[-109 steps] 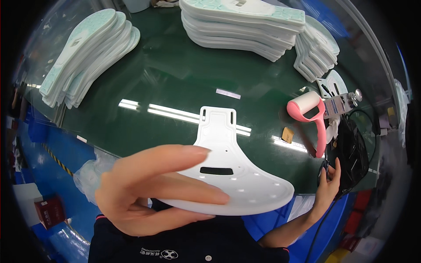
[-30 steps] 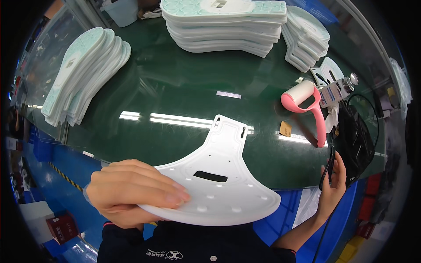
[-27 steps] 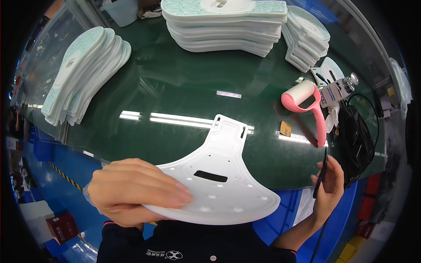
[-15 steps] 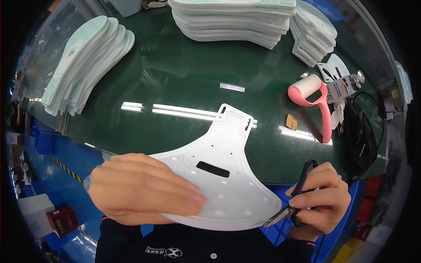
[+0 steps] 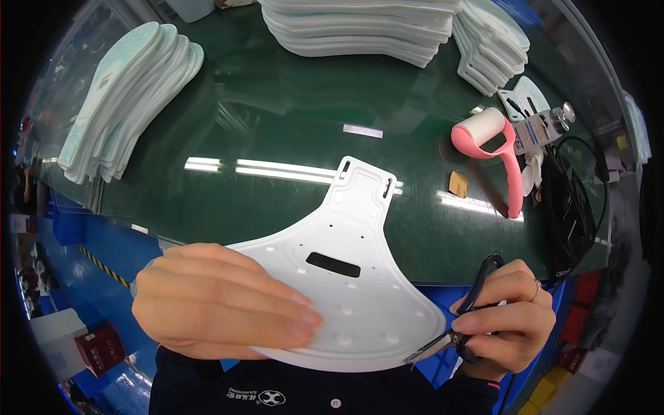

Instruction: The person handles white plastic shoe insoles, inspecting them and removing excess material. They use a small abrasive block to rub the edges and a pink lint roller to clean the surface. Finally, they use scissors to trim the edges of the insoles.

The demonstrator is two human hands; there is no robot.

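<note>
A white moulded plastic panel (image 5: 360,297) with a dark slot and a narrow slotted tab is held over the table's near edge, its tab pointing away from me. My left hand (image 5: 225,301) grips its left side, fingers lying across the top face; the thumb is hidden. At the lower right rim, my right hand (image 5: 508,315) holds dark-handled scissors (image 5: 477,294), fingers in the handle loops. Their blades lie along the panel's curved edge. Whether the blades are parted is hard to make out.
Stacked white panels stand at the far left (image 5: 128,104), far middle (image 5: 360,31) and far right (image 5: 491,45) of the green table (image 5: 277,117). A pink-handled lint roller (image 5: 508,162), a metal-topped bottle (image 5: 543,130), a yellowish scrap (image 5: 458,184) and a black bag (image 5: 570,214) lie at the right.
The scissor blades have shifted slightly left and down along the panel's rim. My left hand and the panel have moved slightly; both hands keep their hold.
</note>
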